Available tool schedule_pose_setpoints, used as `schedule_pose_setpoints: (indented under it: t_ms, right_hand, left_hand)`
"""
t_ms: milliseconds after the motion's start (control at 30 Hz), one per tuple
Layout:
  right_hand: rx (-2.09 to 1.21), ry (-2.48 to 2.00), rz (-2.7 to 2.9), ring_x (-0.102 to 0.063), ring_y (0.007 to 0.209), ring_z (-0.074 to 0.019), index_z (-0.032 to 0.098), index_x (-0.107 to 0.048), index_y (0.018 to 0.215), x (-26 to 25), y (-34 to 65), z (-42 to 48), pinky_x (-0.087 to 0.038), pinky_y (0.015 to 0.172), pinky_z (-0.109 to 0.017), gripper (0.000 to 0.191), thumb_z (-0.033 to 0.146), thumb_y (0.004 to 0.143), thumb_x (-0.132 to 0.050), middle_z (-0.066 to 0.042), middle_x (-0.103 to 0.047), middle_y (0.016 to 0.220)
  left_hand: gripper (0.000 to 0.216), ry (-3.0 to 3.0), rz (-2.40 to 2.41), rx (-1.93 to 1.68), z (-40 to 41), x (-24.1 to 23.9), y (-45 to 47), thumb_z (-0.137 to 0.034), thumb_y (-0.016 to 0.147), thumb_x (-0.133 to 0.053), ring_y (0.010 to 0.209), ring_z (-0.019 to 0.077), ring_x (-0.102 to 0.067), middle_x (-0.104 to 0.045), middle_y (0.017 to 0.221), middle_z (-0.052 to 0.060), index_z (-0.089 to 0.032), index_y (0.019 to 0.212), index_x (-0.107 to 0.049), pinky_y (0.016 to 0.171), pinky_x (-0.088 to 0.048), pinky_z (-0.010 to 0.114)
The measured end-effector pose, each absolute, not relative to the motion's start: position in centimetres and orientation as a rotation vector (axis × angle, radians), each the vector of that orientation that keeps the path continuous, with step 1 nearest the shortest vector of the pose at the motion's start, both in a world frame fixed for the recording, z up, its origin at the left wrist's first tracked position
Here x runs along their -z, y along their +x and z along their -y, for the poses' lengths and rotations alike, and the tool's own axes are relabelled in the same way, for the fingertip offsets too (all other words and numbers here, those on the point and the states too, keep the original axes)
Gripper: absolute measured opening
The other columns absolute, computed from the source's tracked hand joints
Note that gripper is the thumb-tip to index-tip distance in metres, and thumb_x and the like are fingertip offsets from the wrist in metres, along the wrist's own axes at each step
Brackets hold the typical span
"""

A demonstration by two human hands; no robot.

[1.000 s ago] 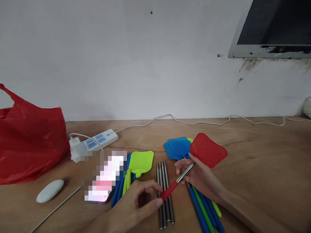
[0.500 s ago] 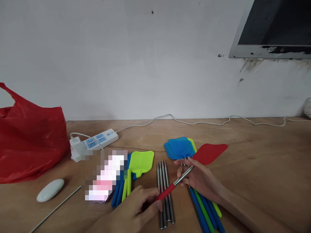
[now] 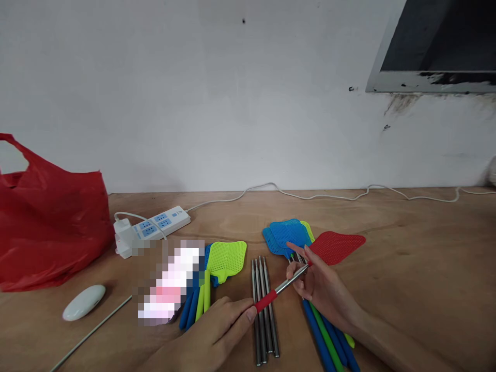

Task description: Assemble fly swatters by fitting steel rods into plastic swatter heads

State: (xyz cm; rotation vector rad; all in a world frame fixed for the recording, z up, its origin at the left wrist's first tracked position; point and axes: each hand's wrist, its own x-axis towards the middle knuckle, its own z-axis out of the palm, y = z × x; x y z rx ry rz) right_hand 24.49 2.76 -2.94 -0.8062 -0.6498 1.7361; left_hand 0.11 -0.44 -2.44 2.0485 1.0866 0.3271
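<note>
The left hand (image 3: pixel 217 336) pinches the red sleeve end of the red swatter (image 3: pixel 287 283) between thumb and forefinger. The right hand (image 3: pixel 325 289) closes its fingertips on the steel shaft just below the mesh head. The swatter slants between both grips, with its head low beside the blue heads (image 3: pixel 285 235). This looks like work on the shaft's length, so any slide calls for one firm pinch. Both wrists rest low on the counter (image 3: pixel 411 268), and loose rods (image 3: pixel 264 320) lie between them.
</note>
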Motion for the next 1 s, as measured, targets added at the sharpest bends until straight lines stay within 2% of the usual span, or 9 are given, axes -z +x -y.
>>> schedule_pose_setpoints:
  t_ms: [167, 267, 433, 500, 600, 733, 1000]
  right_hand:
    - [-1.485, -0.88, 0.624, -0.048, 0.053, -0.0106, 0.027, -0.061, 0.122, 3.5, 24.4, -2.9, -0.041, 0.044, -0.019, 0.057, 0.035, 0.071, -0.085, -0.001, -0.07, 0.075]
    - [-1.45, -0.888, 0.636, -0.048, 0.053, -0.0105, 0.026, -0.064, 0.117, 3.4, 24.5, -2.8, -0.042, 0.044, -0.019, 0.052, 0.031, 0.07, -0.086, -0.003, -0.072, 0.079]
    - [-1.45, -0.903, 0.676, -0.048, 0.053, -0.0117, 0.022, -0.07, 0.085, 2.6, 24.5, -2.5, -0.04, 0.043, -0.023, 0.025, 0.035, 0.069, -0.084, -0.002, -0.068, 0.071]
    - [-1.469, -0.889, 0.697, -0.048, 0.053, -0.0123, 0.019, -0.068, 0.071, 2.3, 24.5, -2.3, -0.04, 0.044, -0.024, 0.023, 0.039, 0.07, -0.081, -0.003, -0.068, 0.071]
    - [-1.493, -0.832, 0.673, -0.051, 0.054, -0.014, 0.018, -0.065, 0.061, 2.2, 24.6, -2.1, -0.041, 0.045, -0.027, 0.028, 0.042, 0.071, -0.076, -0.007, -0.071, 0.077]
    - [-1.478, -0.804, 0.631, -0.053, 0.058, -0.0152, 0.018, -0.067, 0.064, 2.5, 24.7, -2.2, -0.043, 0.049, -0.027, 0.023, 0.038, 0.075, -0.068, -0.009, -0.073, 0.083]
    - [-1.49, -0.769, 0.661, -0.053, 0.058, -0.0132, 0.019, -0.068, 0.071, 3.4, 24.1, -2.3, -0.045, 0.052, -0.026, 0.018, 0.036, 0.076, -0.07, -0.004, -0.068, 0.079]
  left_hand:
    - [0.054, 2.066, -1.133, -0.423, 0.2, 2.7, -0.1, -0.063, 0.101, -0.023, 0.082, 0.0195, -0.057, -0.064, 0.084, 0.0, -0.024, 0.09, -0.059, 0.077, -0.042, 0.031]
    - [0.056, 2.067, -1.166, -0.43, 0.1, 2.7, 0.0, -0.064, 0.1, -0.023, 0.082, 0.0194, -0.058, -0.065, 0.083, 0.001, -0.024, 0.089, -0.06, 0.077, -0.043, 0.031]
    - [0.055, 2.127, -1.192, -0.385, 0.1, 2.4, 0.1, -0.061, 0.102, -0.021, 0.079, 0.0195, -0.057, -0.062, 0.081, 0.001, -0.023, 0.087, -0.058, 0.075, -0.042, 0.031]
    - [0.053, 2.149, -1.219, -0.352, 0.0, 2.2, 0.2, -0.059, 0.102, -0.023, 0.078, 0.0197, -0.057, -0.061, 0.08, 0.001, -0.022, 0.088, -0.058, 0.073, -0.041, 0.031]
    - [0.05, 2.222, -1.239, -0.295, -0.5, 1.8, 0.2, -0.056, 0.103, -0.026, 0.075, 0.0197, -0.055, -0.058, 0.077, 0.001, -0.021, 0.086, -0.056, 0.07, -0.038, 0.031]
    - [0.046, 2.322, -1.234, -0.266, -1.3, 1.5, 0.2, -0.05, 0.105, -0.026, 0.068, 0.0183, -0.053, -0.056, 0.072, -0.001, -0.021, 0.079, -0.05, 0.066, -0.034, 0.031]
    - [0.028, 2.394, -1.24, -0.257, -0.9, 0.6, 1.3, -0.044, 0.104, -0.035, 0.072, 0.0223, -0.06, -0.064, 0.081, 0.002, -0.022, 0.102, -0.052, 0.065, -0.034, 0.031]
